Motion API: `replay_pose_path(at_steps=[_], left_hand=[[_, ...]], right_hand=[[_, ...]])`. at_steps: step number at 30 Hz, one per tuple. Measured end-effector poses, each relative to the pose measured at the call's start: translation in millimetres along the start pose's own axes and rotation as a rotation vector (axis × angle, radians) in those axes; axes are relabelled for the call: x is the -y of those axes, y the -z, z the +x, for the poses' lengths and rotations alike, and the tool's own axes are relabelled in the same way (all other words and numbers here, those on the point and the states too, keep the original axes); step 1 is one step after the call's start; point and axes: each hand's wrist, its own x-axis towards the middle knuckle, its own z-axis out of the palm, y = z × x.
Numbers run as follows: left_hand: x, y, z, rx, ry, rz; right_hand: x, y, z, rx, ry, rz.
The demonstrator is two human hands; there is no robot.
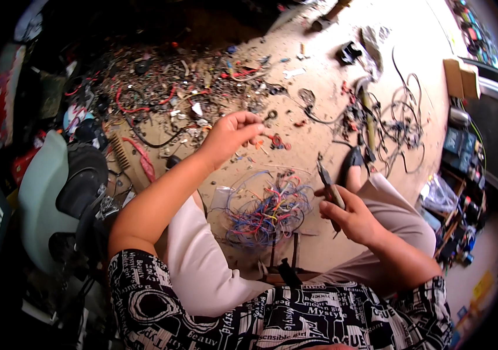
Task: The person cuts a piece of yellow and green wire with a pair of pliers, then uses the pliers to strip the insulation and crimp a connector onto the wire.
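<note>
A clear, round plastic bowl (234, 201) full of tangled blue, red and yellow wire offcuts (272, 210) stood on the sandy floor (319, 76) between the seated person's knees. Just beside its right rim, the right hand (351, 219) had its fingers (333, 210) wrapped tight around the handles of a small pair of pliers (326, 179), nose pointing away from the body. Beyond the bowl, the left hand (231, 135) reached out with its fingers (256, 123) pressed together, pinching something too small to identify. A red-and-black scatter of wire scraps (167, 93) covered the floor toward the far left, and a bundle of dark cables (395, 125) lay toward the right edge.
</note>
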Motion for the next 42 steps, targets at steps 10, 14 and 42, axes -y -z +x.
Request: replay_pose_path(at_steps=[10, 14, 42], left_hand=[[2.6, -69.7, -27.0, 0.269, 0.179, -0.057], [1.3, -76.3, -29.5, 0.269, 0.236, -0.13], [-21.1, -89.0, -34.4, 0.262, -0.145, 0.28]], right_hand=[[-4.4, -2.2, -2.4, 0.013, -0.084, -0.063], [-4.5, -1.1, -2.0, 0.044, -0.151, -0.042], [12.0, 9.5, -2.7, -0.047, -0.168, -0.363]])
